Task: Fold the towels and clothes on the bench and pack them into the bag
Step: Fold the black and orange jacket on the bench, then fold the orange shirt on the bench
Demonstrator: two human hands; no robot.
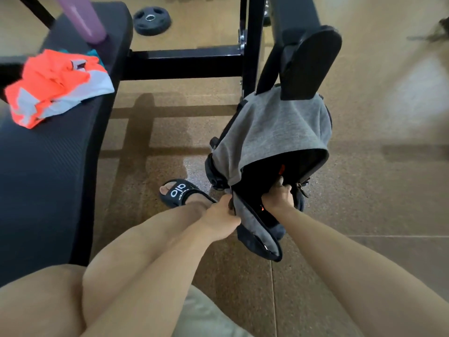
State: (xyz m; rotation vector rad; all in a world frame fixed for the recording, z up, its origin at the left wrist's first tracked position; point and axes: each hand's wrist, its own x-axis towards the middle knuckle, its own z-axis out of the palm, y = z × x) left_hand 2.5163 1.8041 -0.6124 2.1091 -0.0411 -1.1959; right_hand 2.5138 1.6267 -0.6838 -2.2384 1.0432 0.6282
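Observation:
A grey bag (274,127) with dark trim stands on the floor to the right, its top unzipped and gaping toward me. My left hand (223,215) grips the near edge of the opening. My right hand (279,195) reaches down inside the dark interior, fingers curled; what it holds is hidden. A small orange tag shows inside the bag. On the black padded bench (48,166) at the left lies a crumpled orange and grey garment (53,86), with a bit of teal cloth (93,54) under its far edge.
A purple cylinder (80,18) stands on the bench's far end. The black frame (184,62) and a black pad (313,62) of gym equipment rise behind the bag. A weight plate (151,21) lies on the floor. My foot in a black slide (181,192) is beside the bag.

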